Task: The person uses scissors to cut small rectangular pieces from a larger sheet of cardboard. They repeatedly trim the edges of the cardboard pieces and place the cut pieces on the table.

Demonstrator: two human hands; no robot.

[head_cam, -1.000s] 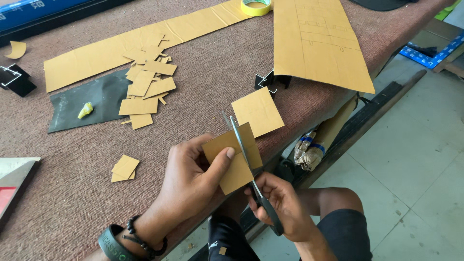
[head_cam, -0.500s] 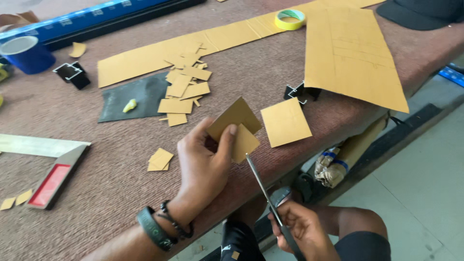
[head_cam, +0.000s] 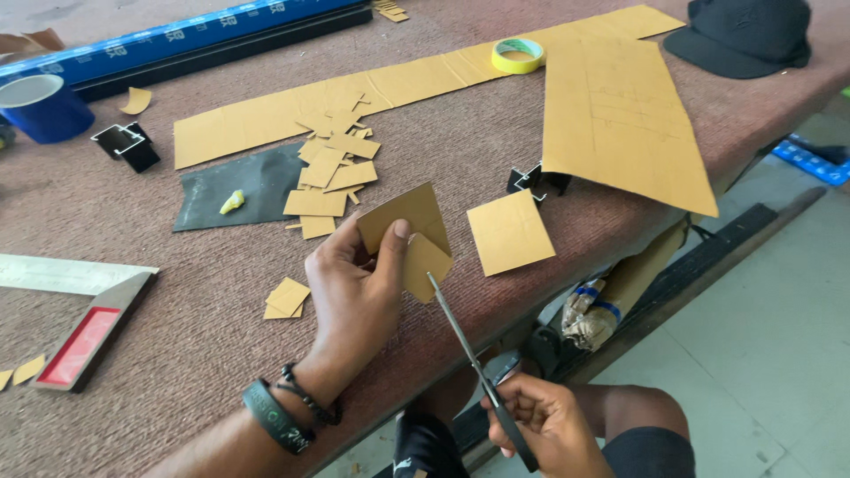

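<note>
While the left hand (head_cam: 354, 283) pinches a cardboard piece (head_cam: 409, 235) above the counter (head_cam: 177, 345), its grip is tight. Just right of that piece, the right hand (head_cam: 540, 425) grips closed scissors (head_cam: 469, 354).

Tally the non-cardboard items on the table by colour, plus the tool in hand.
Blue: 2, cup and long box
Black: 2, cap and plastic sheet
Yellow: 1, tape roll
Red and metal: 1, square ruler
Scissors in right hand: 1
Total: 7
</note>
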